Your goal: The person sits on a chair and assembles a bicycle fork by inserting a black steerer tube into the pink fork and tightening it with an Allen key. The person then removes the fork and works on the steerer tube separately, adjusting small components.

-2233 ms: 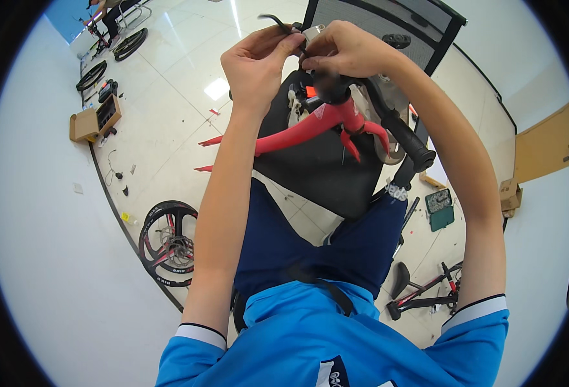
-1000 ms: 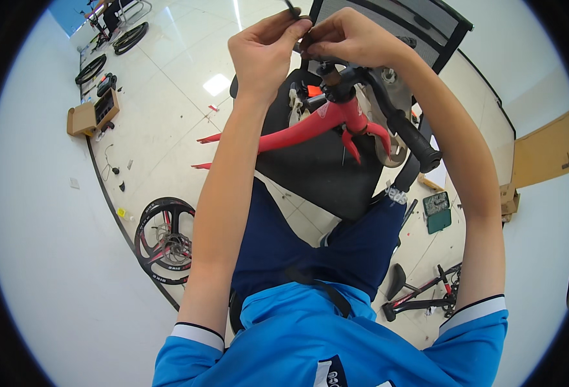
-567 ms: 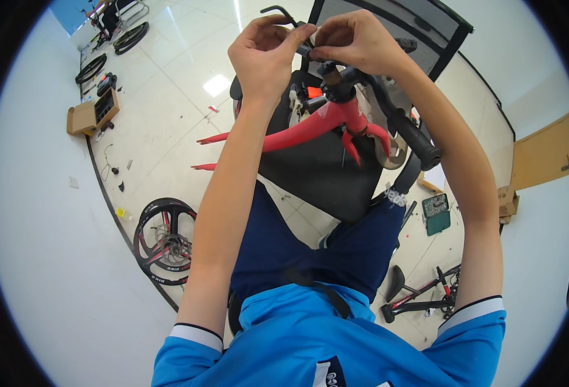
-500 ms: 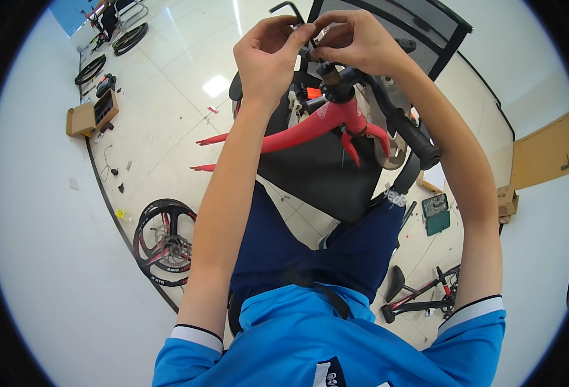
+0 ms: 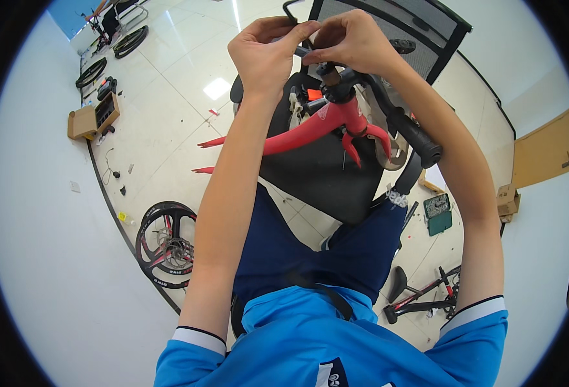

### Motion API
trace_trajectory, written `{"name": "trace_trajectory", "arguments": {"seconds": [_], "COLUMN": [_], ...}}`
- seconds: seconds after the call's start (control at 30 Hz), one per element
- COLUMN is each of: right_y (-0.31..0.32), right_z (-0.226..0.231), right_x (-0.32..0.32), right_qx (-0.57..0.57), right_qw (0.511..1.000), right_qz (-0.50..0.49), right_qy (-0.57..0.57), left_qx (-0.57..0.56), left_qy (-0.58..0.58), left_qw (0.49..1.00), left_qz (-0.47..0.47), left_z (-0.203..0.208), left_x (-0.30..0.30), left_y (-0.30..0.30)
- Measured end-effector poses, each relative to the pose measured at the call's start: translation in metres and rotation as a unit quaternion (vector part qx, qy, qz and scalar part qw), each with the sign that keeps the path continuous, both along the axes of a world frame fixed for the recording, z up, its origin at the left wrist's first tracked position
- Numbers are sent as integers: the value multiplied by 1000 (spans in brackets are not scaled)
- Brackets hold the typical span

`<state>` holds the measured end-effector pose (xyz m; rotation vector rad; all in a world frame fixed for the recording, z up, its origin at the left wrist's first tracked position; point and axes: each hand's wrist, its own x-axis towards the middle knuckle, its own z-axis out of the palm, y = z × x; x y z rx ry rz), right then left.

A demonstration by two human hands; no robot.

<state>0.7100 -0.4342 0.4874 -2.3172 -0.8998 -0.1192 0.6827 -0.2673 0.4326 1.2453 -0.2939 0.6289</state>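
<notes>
My left hand [image 5: 262, 58] is closed, thumb and fingers pinched around a black L-shaped hex key [image 5: 289, 9], whose bent end sticks up past the fingers. Against its fingertips my right hand [image 5: 355, 44] is also closed in a pinch, just above the handlebar stem; what lies between its fingers is hidden. Below both hands stands a red bicycle frame part [image 5: 297, 134] with forked ends, its top joined to the black stem [image 5: 337, 87]. The black handlebar [image 5: 380, 97] runs down to a rubber grip [image 5: 420, 143] beside my right forearm.
The frame part rests on a black office chair [image 5: 320, 184] with a mesh back [image 5: 420, 32]. Tools lie on the seat. Around it on the tiled floor are spoked wheels [image 5: 168, 245], an open cardboard box [image 5: 83, 122], a green case [image 5: 439, 222] and another bike frame [image 5: 420, 300].
The hex key's bent end has swung a little to the right and up. My left hand has shifted slightly left; the frame part stays nearly in place.
</notes>
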Motion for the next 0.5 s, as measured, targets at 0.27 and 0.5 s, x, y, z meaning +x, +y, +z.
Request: {"name": "trace_trajectory", "arguments": {"seconds": [0.27, 0.5], "right_y": [-11, -8], "right_z": [-3, 0], "right_x": [16, 17], "right_qx": [19, 5], "right_qw": [992, 990], "right_qz": [109, 101], "right_qy": [58, 93], "left_qx": [-6, 3], "left_qy": [-18, -13], "left_qw": [993, 997], "left_qz": [-112, -70], "left_z": [-5, -2], "left_x": [4, 2], "left_y": [4, 6]}}
